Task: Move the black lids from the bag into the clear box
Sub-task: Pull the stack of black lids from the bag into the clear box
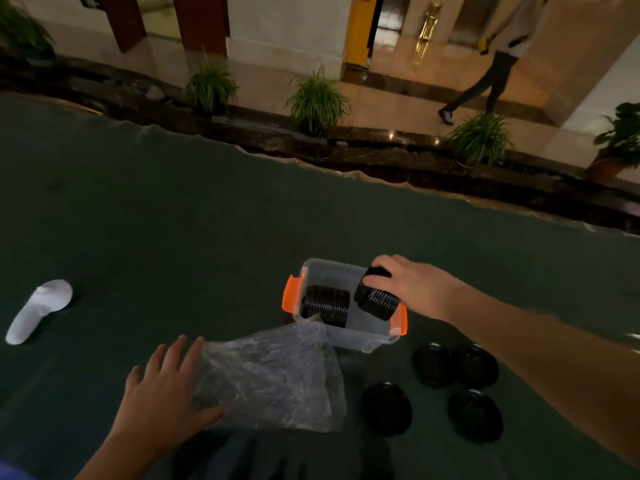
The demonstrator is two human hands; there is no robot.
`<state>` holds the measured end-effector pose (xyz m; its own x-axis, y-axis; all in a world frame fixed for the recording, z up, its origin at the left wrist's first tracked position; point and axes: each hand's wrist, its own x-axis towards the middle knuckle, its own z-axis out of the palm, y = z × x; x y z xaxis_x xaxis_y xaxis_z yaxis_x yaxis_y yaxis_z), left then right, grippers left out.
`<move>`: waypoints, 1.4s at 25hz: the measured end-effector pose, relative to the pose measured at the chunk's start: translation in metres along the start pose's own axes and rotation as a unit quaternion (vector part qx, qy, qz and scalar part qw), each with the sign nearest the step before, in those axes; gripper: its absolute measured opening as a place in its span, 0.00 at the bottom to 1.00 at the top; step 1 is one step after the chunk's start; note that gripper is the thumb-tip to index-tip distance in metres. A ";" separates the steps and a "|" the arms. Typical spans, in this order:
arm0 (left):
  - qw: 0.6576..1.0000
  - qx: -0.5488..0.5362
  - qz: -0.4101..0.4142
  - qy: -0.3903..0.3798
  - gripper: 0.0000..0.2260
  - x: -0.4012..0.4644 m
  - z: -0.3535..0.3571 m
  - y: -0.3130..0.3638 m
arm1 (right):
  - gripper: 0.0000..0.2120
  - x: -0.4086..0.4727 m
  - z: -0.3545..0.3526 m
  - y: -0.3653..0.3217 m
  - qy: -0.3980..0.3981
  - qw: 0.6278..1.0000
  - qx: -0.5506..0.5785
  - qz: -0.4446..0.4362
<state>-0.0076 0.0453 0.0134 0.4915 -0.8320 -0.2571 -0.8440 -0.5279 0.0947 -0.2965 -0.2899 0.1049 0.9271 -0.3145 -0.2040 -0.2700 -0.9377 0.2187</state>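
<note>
A clear box (349,336) with orange latches stands on the dark green table. One stack of black lids (327,304) lies on its side in the box's left half. My right hand (412,284) is shut on a second stack of black lids (377,299), held over the box's right half. A crumpled clear plastic bag (273,379) lies flat in front of the box, its mouth touching the box's near wall. My left hand (162,389) rests on the bag's left end with fingers spread. Several loose black lids (386,407) lie on the table to the right of the bag.
A white handheld controller (38,310) lies at the far left of the table. The table's far edge (360,174) borders a dark ledge with potted plants. A person (491,64) walks across the tiled floor beyond.
</note>
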 end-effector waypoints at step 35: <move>0.978 -0.016 0.205 0.040 0.39 0.036 -0.009 0.090 | 0.56 0.048 0.067 -0.015 -0.144 0.988 0.047 0.025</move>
<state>-0.0640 -0.0332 0.0212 0.1294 -0.9849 -0.1152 -0.9673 -0.1510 0.2038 -0.2652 -0.3004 0.0278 0.8030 -0.3771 -0.4616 -0.3491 -0.9252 0.1486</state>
